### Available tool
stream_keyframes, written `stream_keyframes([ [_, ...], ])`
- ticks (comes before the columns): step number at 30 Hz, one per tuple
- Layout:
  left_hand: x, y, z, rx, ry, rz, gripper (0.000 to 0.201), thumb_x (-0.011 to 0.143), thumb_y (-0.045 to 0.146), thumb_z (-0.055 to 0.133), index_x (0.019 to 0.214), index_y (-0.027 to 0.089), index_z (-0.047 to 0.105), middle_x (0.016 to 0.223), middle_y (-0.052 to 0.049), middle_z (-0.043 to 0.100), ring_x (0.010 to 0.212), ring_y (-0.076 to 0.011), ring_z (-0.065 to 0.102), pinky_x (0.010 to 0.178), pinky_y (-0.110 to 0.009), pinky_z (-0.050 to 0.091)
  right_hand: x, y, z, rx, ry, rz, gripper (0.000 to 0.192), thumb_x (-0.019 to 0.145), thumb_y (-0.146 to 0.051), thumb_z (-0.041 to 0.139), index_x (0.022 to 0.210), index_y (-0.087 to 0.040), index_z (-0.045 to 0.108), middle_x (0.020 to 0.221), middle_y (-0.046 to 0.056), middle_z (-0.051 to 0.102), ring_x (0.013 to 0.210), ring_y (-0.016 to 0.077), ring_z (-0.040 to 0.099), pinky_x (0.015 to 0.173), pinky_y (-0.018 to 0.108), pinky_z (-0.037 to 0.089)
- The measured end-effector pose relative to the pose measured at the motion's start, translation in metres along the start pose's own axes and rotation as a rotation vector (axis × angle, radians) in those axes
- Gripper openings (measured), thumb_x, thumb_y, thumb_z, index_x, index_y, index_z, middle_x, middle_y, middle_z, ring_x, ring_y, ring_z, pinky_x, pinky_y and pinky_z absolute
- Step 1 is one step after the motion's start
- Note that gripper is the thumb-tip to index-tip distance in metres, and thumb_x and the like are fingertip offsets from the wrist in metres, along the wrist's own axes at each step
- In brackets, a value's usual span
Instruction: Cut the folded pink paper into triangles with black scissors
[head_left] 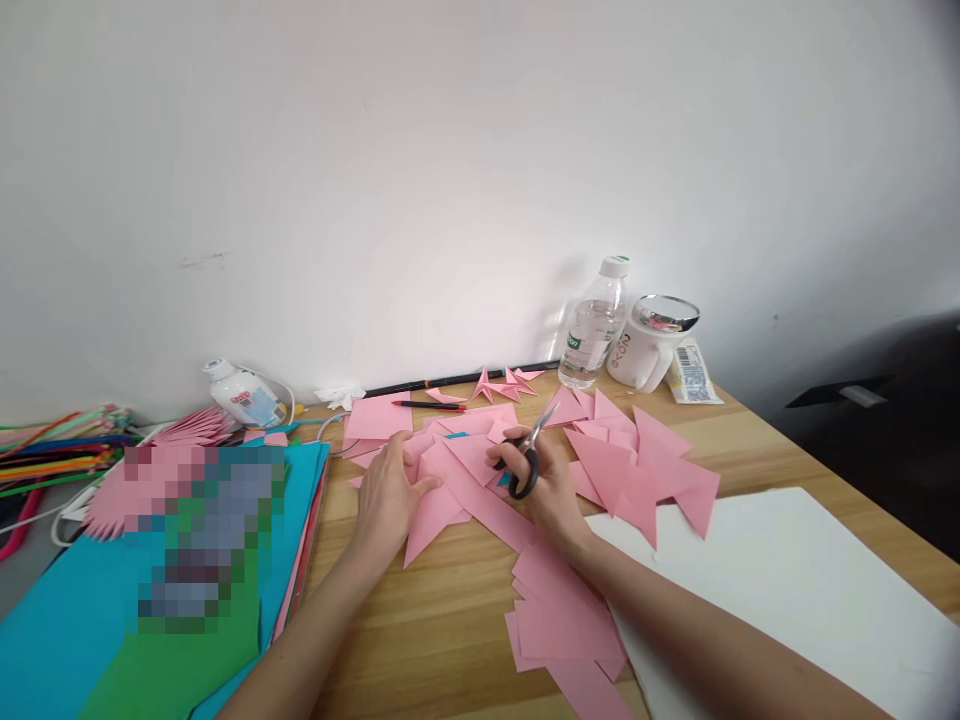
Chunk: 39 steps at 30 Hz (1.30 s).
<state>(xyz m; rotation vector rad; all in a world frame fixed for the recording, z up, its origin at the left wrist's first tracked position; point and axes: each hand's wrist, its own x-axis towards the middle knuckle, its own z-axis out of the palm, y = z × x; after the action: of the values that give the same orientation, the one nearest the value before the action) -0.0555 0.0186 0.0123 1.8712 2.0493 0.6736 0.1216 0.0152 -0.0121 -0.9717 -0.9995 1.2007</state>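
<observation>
My right hand (pixel 551 490) is closed around the black handles of a pair of scissors (pixel 523 468), whose metal blades point up and away from me. Whether the blades are parted is hard to tell. Across from it, my left hand (pixel 390 495) rests on a heap of pink paper pieces (pixel 454 475), thumb spread from the curled fingers and touching a triangular piece. Bits of blue show among this paper. More pink triangles (pixel 641 460) lie right of the scissors, and pink paper strips (pixel 562 610) overlap below my right wrist.
A water bottle (pixel 592 335), a white mug (pixel 643 345) and a small packet (pixel 694 375) stand at the back right. White board (pixel 780 590) lies at right. Coloured sheets (pixel 97 600) and a white bottle (pixel 244 393) are on the left. A dark pencil (pixel 429 405) lies behind the heap.
</observation>
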Motion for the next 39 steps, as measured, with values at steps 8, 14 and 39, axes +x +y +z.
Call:
stream_keyframes([
  [8,0.001,-0.004,0.003,-0.087,0.077,-0.015,0.056,0.063,0.027,0.064,0.114,0.020,0.043,0.079,-0.001,0.059,0.074,-0.0196,0.055,0.062,-0.030,0.041,0.000,0.002,0.000,-0.052,-0.192,0.049,0.031,0.073,-0.038,0.062,0.092,-0.018,0.049,0.075,0.004,0.063,0.070,0.0178,0.060,0.064,0.031,0.046],
  [14,0.000,0.001,0.006,-0.295,0.020,0.085,0.055,0.062,0.021,0.063,0.114,0.021,0.044,0.067,0.004,0.053,0.064,-0.0147,0.053,0.058,-0.025,0.041,0.001,0.005,0.001,-0.077,-0.212,0.030,0.032,0.071,-0.041,0.063,0.091,-0.019,0.050,0.071,0.002,0.060,0.069,0.0181,0.059,0.065,0.032,0.047],
  [39,-0.020,0.031,0.003,-1.041,-0.450,-0.131,0.027,0.069,0.043,0.060,0.068,0.016,0.063,0.055,-0.001,0.062,0.049,-0.0160,0.058,0.046,-0.026,0.045,0.001,0.005,-0.001,0.120,0.004,0.113,0.031,0.061,-0.033,0.073,0.079,-0.019,0.052,0.053,-0.007,0.048,0.041,0.0078,0.039,0.037,0.020,0.031],
])
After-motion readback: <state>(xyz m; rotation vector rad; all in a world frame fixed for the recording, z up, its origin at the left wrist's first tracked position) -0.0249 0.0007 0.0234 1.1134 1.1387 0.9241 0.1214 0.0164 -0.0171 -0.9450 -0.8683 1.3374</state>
